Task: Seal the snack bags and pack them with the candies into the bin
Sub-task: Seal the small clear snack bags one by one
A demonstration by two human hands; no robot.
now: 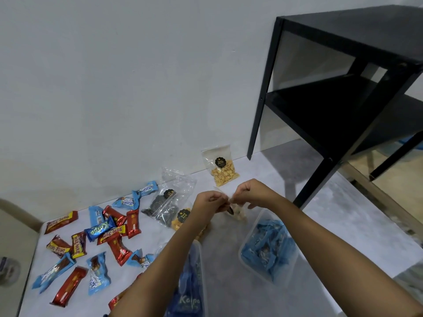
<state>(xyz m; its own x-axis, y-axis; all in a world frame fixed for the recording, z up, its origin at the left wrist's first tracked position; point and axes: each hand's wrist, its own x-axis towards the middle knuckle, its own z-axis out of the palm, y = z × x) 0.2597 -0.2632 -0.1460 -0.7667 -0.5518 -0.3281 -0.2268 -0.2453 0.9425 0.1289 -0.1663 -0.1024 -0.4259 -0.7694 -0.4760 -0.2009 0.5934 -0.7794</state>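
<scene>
Pinching the top edge of a small clear bag [237, 212] between left hand [211, 201] and right hand [251, 194], fingers of both hands curled onto it; pale snacks and a dark label inside, bag low over the grey surface [229, 282], contact unclear. Just right, a clear bin [258, 219] holding blue candies. Under the left forearm, a second clear container [199, 259] with blue wrappers. Scattered at left, red and blue candies [103, 234]. Beyond the hands, bags of black seeds [163, 207], yellow snacks [182, 219], and peanuts [223, 167] upright by the wall. Black shelf [343, 88] at right.
</scene>
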